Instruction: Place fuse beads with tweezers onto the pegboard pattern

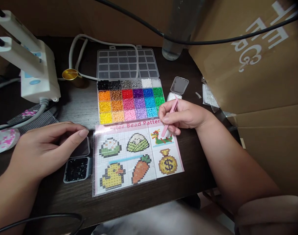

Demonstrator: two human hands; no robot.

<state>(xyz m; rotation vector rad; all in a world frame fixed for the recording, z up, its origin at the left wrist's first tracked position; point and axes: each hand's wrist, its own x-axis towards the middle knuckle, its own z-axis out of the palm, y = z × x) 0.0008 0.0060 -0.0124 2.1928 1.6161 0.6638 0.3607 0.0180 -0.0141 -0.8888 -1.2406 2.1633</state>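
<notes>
My right hand (182,116) holds pink tweezers (172,114) between thumb and fingers, over the upper right of a printed bead pattern sheet (180,160). A clear pegboard (125,156) lies on the sheet's left part, over a duck, a carrot and other pictures. Light blue beads (125,159) form a row above the duck. My left hand (51,145), holding nothing visible, rests with its thumb apart from the bent fingers, beside a small box of black beads (76,169). Behind the sheet stands an open compartment box (126,106) of coloured beads.
A white power strip with plugs (37,71) stands at the back left, near a gold cup (70,74). A small open box of white beads (173,96) is behind my right hand. A clear bottle (173,45) and cardboard (261,111) border the table. A black cable (144,23) crosses above.
</notes>
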